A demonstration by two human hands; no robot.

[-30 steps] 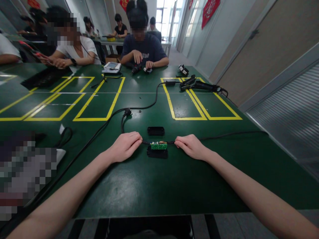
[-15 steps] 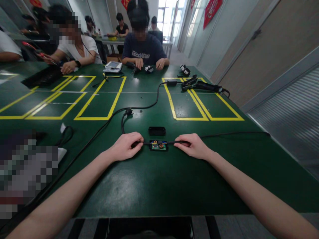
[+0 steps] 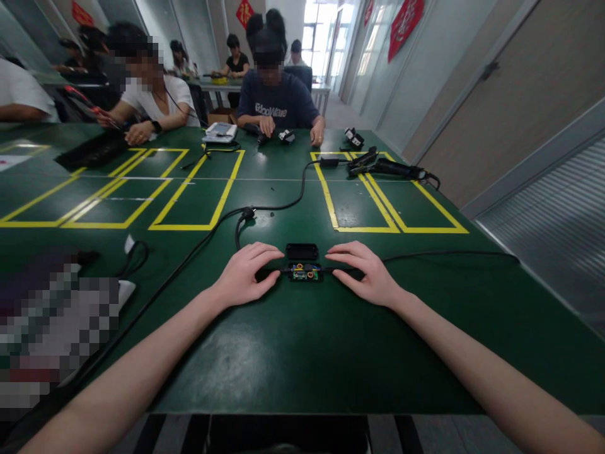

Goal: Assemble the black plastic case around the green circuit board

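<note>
An opened black plastic case with a green circuit board [image 3: 305, 273] in it lies on the green table, showing small copper coils and coloured wires. Black cable runs out of both its ends. Just behind it rests the matching black cover [image 3: 302, 251], hollow side up. My left hand [image 3: 248, 272] is beside the case's left end, thumb and fingers apart around the cable. On the other side, my right hand [image 3: 363, 272] is likewise open, its fingertips near the case's right end and the right cable [image 3: 449, 254] passing behind it.
A plug [image 3: 247, 214] and a long black cable [image 3: 189, 252] lie across the table [image 3: 302, 359]. Yellow tape rectangles [image 3: 368, 229] mark its surface. Black tools [image 3: 387, 167] lie at the far right. Across the table a person in a dark shirt [image 3: 278, 101] sits; another person [image 3: 155, 94] works further left.
Both hands have released their pinch on the cable and spread their fingers, reaching closer to the case. The whole view has shifted slightly.
</note>
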